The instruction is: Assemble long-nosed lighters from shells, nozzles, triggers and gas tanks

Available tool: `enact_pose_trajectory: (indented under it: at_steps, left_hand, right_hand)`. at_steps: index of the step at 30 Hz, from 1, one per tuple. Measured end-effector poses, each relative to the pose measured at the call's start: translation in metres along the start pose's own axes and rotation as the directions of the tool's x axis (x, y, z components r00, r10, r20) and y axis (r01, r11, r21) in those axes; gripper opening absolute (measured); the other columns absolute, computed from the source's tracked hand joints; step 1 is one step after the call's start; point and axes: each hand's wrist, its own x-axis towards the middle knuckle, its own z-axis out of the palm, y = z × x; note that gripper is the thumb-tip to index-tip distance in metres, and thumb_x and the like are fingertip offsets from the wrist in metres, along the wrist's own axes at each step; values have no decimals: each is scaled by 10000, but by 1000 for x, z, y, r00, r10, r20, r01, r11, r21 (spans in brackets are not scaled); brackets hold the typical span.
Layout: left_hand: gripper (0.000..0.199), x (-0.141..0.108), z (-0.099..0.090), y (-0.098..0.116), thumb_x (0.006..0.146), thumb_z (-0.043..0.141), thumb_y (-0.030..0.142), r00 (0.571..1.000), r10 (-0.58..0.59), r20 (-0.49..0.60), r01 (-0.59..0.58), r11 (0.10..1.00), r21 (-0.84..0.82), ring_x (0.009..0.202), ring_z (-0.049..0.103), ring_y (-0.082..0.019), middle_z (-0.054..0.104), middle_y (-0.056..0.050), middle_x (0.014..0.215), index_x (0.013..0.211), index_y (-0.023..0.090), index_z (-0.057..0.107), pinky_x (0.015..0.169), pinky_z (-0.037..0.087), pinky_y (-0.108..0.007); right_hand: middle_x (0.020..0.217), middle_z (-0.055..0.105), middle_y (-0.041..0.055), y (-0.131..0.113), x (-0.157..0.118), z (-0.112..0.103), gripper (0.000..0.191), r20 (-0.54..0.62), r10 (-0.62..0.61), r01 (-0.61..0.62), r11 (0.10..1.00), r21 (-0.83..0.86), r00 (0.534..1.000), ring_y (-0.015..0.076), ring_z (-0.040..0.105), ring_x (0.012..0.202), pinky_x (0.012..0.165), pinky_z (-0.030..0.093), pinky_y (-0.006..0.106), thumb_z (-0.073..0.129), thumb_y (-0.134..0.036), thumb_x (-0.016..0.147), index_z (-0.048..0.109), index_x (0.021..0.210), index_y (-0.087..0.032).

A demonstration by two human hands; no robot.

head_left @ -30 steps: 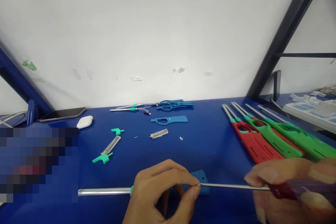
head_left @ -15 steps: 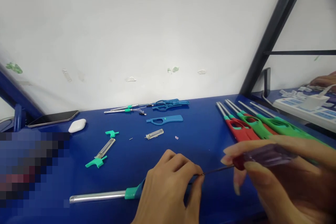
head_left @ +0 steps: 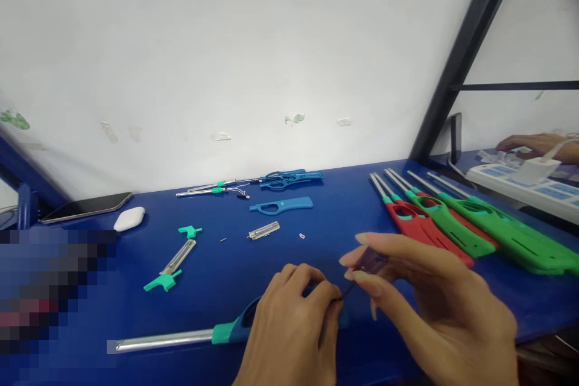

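Observation:
Bent over a blue stick lighter [head_left: 242, 327] with a silver barrel, my left hand [head_left: 294, 319] is closed on its body. Its thumb and forefinger pinch together at the shaft tip of a screwdriver [head_left: 371, 262]; whether a screw sits there is hidden. My right hand [head_left: 429, 295] grips the screwdriver's translucent purple handle between thumb and fingertips, the shaft slanting down to the left. Beyond the hands lie a blue lighter shell half [head_left: 294, 205], a clear fuel tank [head_left: 265, 230] and a small pinkish piece [head_left: 302, 236]. Another clear tank [head_left: 180, 256] rests between green triggers [head_left: 163, 281].
Red and green lighters [head_left: 452, 223] lie in a row at right. Blue shells with barrels and wires [head_left: 289, 179] are near the wall. A phone [head_left: 85, 207] and white earbud case [head_left: 129, 219] sit left. Another person's hand [head_left: 534, 145] is by a power strip [head_left: 511, 178].
My right hand has moved left and brought the screwdriver closer to my left hand, its shaft now steeper. My left hand stays on the lighter. The view has shifted slightly.

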Motion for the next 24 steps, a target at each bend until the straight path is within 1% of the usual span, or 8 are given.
enact_pose_trajectory:
  at_steps: [2, 6, 10, 12, 16, 19, 21, 24]
  left_hand:
    - [254, -1, 1, -1, 978, 532, 141, 1000, 7, -6, -7, 1000, 1, 879, 722, -304, 755, -101, 1015, 1017, 208, 773, 785, 588, -466]
    - [249, -11, 5, -8, 975, 576, 186, 998, 13, -55, -11, 1000, 25, 931, 721, -286, 751, -60, 1090, 1157, 263, 727, 873, 577, -518]
    - [276, -21, 9, -15, 984, 612, 241, 998, 44, -41, -40, 995, 91, 997, 717, -289, 739, -46, 1156, 1246, 289, 684, 907, 591, -556]
    - [281, -23, 10, -17, 975, 638, 249, 998, 48, -40, -44, 994, 103, 1001, 723, -297, 740, -51, 1158, 1249, 281, 688, 907, 604, -572]
    - [291, -21, 10, -15, 939, 673, 208, 997, 50, -55, -45, 995, 84, 960, 732, -308, 752, -54, 1127, 1222, 264, 708, 861, 623, -603]
    - [311, -20, 10, -15, 924, 692, 208, 996, 61, -64, -55, 995, 88, 956, 736, -314, 755, -57, 1141, 1230, 263, 705, 849, 627, -611]
    - [318, -20, 10, -16, 924, 701, 222, 995, 70, -67, -63, 993, 99, 967, 734, -317, 753, -63, 1148, 1239, 260, 701, 843, 631, -590]
    - [322, -22, 13, -19, 949, 683, 248, 996, 66, -55, -60, 992, 108, 978, 724, -302, 744, -52, 1152, 1270, 277, 679, 856, 627, -560]
  right_hand:
    - [1116, 760, -12, 2, -1, 1, 555, 18, 8, -8, 1000, 5, 1000, 114, 740, 817, 750, 670, 225, 682, -51, 953, 605, 1413, -351]
    - [1143, 748, -23, 4, -2, 3, 547, 0, 28, -28, 1000, 13, 1000, 116, 747, 916, 774, 643, 203, 702, -70, 951, 605, 1401, -365]
    - [1279, 733, -31, 3, -2, 2, 489, -1, 73, -73, 997, -5, 997, 130, 723, 1135, 994, 594, 224, 671, -116, 990, 597, 1400, -374]
    - [1296, 734, -34, 3, -1, 2, 476, 18, 88, -88, 996, 18, 996, 132, 705, 1189, 1036, 579, 232, 640, -110, 1008, 591, 1404, -370]
    - [1163, 733, -47, 1, 5, 5, 474, 81, 52, -61, 991, 118, 995, 101, 728, 1030, 920, 613, 215, 588, -81, 1021, 603, 1380, -390]
    - [1090, 693, -38, 1, 11, 7, 480, 105, -1, -7, 997, 81, 994, 85, 698, 947, 863, 589, 192, 597, -89, 1013, 623, 1379, -397]
    - [1035, 676, -33, 1, 14, 8, 485, 106, 2, -5, 999, 33, 994, 84, 684, 916, 849, 578, 185, 614, -103, 1011, 624, 1401, -391]
    - [1108, 703, -29, 0, 14, 8, 470, 130, 21, -23, 1000, 14, 991, 88, 697, 968, 871, 581, 172, 586, -149, 1039, 600, 1437, -399]
